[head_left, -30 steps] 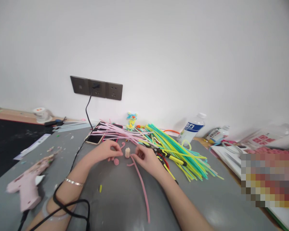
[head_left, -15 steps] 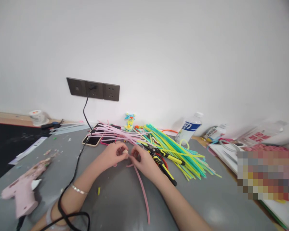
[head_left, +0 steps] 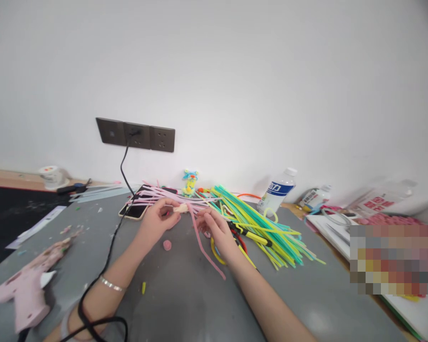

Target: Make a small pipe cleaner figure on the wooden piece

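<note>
Table: grey, it lies under both hands.
Stem bundle: green and yellow stems (head_left: 260, 228), to the right of the right hand (head_left: 214, 229).
Glue gun: pink (head_left: 30, 289), on the table (head_left: 185, 304), well to the left of the left hand (head_left: 175, 212).
Bottle: upright (head_left: 277, 190), beyond the right hand and to its right.
Left hand: it is grasping the cream piece (head_left: 181, 208) between the fingertips.
Right hand: fingers are bent beside the pink stem (head_left: 200, 243); I cannot tell if they grip it.
Pink stem: between the hands, its upper end at the cream piece.
Pink disc: on the table, just nearer than the left hand (head_left: 167, 245).
</note>
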Tool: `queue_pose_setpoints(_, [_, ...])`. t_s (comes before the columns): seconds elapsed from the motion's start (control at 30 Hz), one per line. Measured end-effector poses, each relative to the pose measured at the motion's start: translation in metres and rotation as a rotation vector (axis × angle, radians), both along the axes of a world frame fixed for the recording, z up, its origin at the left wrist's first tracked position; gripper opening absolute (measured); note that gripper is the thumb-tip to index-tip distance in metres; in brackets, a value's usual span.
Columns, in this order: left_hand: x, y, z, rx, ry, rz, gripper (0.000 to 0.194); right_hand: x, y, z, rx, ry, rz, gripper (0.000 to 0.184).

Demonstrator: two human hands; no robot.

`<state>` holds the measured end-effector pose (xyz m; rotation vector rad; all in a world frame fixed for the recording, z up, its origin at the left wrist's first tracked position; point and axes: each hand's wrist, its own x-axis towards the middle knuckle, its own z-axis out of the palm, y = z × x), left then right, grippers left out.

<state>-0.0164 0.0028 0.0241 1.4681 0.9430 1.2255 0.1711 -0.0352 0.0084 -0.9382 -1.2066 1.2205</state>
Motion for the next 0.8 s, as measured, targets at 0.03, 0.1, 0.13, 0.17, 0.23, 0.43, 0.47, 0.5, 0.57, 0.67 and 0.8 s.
queue_pose_setpoints(0.03, [0.001, 0.000, 0.000, 0.015, -0.028, 0.003, 0.018, -0.001, -0.001, 0.001, -0.019, 0.014, 0.036, 0.038])
queue_pose_setpoints(0.1, [0.004, -0.001, -0.001, 0.058, -0.081, 0.004, 0.018, -0.003, -0.004, 0.003, -0.058, 0.064, 0.098, 0.035])
queue_pose_setpoints(0.13, [0.005, -0.002, -0.002, 0.075, -0.102, -0.003, 0.017, -0.004, -0.005, 0.004, -0.078, 0.102, 0.129, 0.035])
queue_pose_setpoints(0.17, [0.007, -0.002, -0.003, 0.088, -0.120, -0.013, 0.016, -0.005, -0.007, 0.005, -0.095, 0.149, 0.158, 0.035])
queue_pose_setpoints(0.23, [0.010, -0.004, -0.005, 0.099, -0.143, -0.043, 0.014, -0.007, -0.008, 0.006, -0.121, 0.231, 0.201, 0.035])
queue_pose_setpoints(0.43, [0.014, -0.010, -0.007, 0.211, -0.165, -0.050, 0.010, -0.010, -0.011, 0.009, -0.158, 0.298, 0.177, 0.037])
queue_pose_setpoints(0.47, [0.014, -0.010, -0.007, 0.236, -0.159, -0.043, 0.010, -0.010, -0.012, 0.009, -0.162, 0.293, 0.176, 0.037])
queue_pose_setpoints(0.5, [0.014, -0.011, -0.007, 0.256, -0.154, -0.038, 0.010, -0.010, -0.012, 0.010, -0.165, 0.283, 0.178, 0.037])
queue_pose_setpoints(0.57, [0.014, -0.011, -0.005, 0.275, -0.158, -0.030, 0.011, -0.010, -0.014, 0.011, -0.162, 0.256, 0.189, 0.036])
queue_pose_setpoints(0.67, [0.015, -0.013, -0.003, 0.225, -0.184, -0.035, 0.013, -0.009, -0.015, 0.013, -0.141, 0.199, 0.191, 0.035])
queue_pose_setpoints(0.8, [0.017, -0.016, -0.001, 0.038, -0.234, -0.075, 0.017, -0.005, -0.012, 0.010, -0.085, 0.114, 0.149, 0.034])
